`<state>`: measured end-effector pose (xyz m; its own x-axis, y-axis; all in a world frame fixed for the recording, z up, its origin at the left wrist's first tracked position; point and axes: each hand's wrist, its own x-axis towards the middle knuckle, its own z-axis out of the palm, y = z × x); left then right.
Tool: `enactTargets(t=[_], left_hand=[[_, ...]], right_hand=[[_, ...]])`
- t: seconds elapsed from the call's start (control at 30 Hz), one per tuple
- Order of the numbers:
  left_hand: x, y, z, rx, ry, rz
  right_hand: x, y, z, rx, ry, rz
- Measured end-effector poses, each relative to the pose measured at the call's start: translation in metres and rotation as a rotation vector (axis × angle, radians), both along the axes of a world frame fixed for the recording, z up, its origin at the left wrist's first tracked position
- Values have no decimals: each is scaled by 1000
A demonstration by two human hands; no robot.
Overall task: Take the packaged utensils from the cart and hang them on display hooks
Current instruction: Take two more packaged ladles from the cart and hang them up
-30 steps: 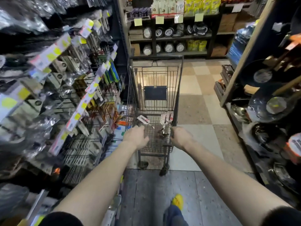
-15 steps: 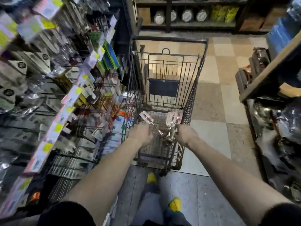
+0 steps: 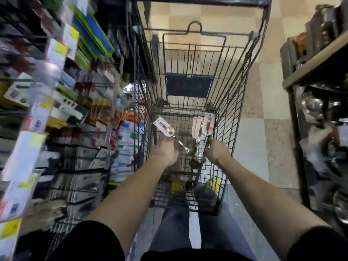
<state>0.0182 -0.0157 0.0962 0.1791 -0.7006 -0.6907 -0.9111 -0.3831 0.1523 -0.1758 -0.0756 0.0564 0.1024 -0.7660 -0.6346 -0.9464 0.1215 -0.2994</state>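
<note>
A black wire cart [image 3: 197, 1] stands in front of me in the aisle. On its mesh bottom lie the packaged utensils. A single metal utensil on a white card [image 3: 163, 127] is on the left. A bundle of carded metal utensils [image 3: 203, 127] is on the right. My left hand [image 3: 165, 150] is down inside the cart with its knuckles against the single utensil's shaft. My right hand [image 3: 216, 150] is down beside the bundle's shafts. The backs of both hands hide the fingers, so I cannot make out either grip.
Display hooks full of packaged kitchenware [image 3: 62, 110] with yellow price tags line the left side, close to the cart. A shelf of metal pots [image 3: 320, 110] stands on the right. Tiled floor [image 3: 250, 147] runs between cart and shelf. My feet show through the cart's near wall.
My head has dropped and leaned over the cart, which now fills the view. Both hands have gone from the cart's near end down to the utensils.
</note>
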Motion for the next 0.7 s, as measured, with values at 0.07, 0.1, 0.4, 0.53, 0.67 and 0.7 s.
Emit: enactTargets(t=[0.07, 0.1, 0.4, 0.53, 0.67, 0.7], left_hand=[[2, -11, -19, 35, 48, 55], [4, -15, -28, 50, 75, 92], [-5, -29, -146, 178, 193, 362], [-11, -44, -197, 158, 267, 539], [-17, -64, -240, 84, 324, 832], [-20, -69, -251, 80, 337, 868]], right_hand=[[2, -13, -23, 26, 7, -21], [4, -19, -37, 41, 4, -31], [1, -56, -157, 238, 32, -83], [11, -71, -199, 174, 27, -259], [18, -82, -232, 123, 40, -377], [17, -83, -240, 151, 52, -384]])
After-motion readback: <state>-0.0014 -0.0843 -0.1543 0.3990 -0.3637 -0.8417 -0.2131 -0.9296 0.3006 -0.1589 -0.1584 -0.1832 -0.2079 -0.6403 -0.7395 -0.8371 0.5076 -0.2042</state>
